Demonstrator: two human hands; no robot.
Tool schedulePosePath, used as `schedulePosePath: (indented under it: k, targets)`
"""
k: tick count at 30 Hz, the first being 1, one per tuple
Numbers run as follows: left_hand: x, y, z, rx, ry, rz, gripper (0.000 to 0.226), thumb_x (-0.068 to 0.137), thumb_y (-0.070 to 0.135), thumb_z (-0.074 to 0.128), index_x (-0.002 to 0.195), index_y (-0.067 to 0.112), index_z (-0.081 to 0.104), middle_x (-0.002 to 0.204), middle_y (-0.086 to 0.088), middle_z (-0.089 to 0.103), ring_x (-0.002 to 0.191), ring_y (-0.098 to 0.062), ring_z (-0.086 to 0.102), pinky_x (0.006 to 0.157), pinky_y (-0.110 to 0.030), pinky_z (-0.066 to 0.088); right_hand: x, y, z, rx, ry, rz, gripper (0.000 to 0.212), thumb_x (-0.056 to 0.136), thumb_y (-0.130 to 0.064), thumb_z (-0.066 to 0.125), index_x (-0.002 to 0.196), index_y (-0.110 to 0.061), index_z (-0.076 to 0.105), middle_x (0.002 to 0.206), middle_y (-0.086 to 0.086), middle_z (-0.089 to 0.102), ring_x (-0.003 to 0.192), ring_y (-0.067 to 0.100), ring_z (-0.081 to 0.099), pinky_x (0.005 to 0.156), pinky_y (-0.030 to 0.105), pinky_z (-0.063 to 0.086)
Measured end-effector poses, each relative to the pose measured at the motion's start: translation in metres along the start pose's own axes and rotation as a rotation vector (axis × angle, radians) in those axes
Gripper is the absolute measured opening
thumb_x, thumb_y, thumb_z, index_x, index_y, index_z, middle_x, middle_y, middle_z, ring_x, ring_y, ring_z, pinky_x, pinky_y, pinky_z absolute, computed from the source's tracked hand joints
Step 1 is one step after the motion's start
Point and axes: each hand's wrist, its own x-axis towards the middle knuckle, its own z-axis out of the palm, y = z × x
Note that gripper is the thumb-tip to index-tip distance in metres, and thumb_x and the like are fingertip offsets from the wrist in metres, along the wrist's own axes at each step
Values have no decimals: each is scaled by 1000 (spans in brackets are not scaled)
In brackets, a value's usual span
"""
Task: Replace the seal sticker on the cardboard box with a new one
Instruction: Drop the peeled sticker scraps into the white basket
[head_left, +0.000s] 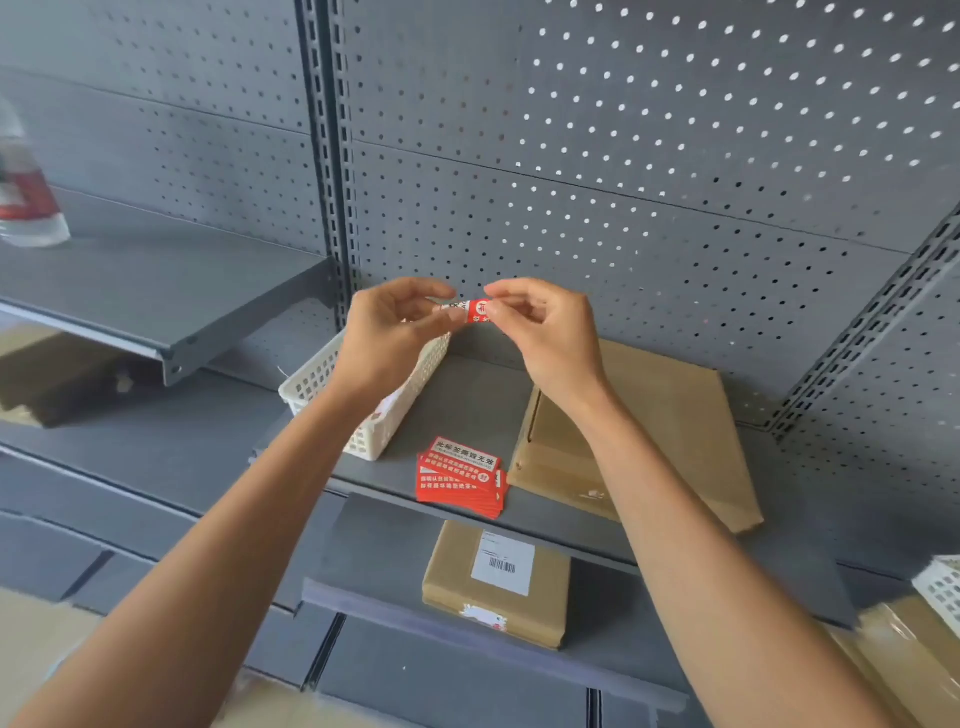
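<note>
Pinched at either end between my left hand (387, 325) and right hand (540, 322), the red seal sticker (470, 310) runs left to right at chest height. I see the cardboard box (496, 584) well below on the lower shelf (374, 561), almost straight down and about equally near both hands.

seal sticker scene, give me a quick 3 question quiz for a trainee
1. True or false: both hands pinch one red seal sticker above the shelf.
2. What lies between the stack of red stickers and the shelf's back panel on the left?
A. white basket
B. scissors
C. tape roll
3. Fill in: the box with the barcode label sits on the ____ shelf, below the stack.

Key: 1 true, left hand and right hand; 2 A; 3 lower.
</note>
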Motion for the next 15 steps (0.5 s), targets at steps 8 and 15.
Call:
schedulePosePath:
  k: [8, 15]
  targets:
    - [4, -17, -74, 285, 104, -31, 9, 92, 27, 75, 91, 18, 78, 83, 6, 78, 75, -4, 71, 71, -22, 53, 13, -9, 75, -27, -85, -40, 14, 89, -11, 74, 103, -11, 77, 91, -3, 76, 86, 7, 71, 81, 18, 56]
    - [6, -34, -104, 707, 33, -1, 11, 94, 22, 71, 91, 16, 79, 83, 8, 71, 75, -4, 63, 70, -24, 53, 25, 9, 120, -151, -216, 10, 13, 88, -10, 75, 100, -13, 78, 88, -6, 74, 82, 6, 70, 77, 13, 54]
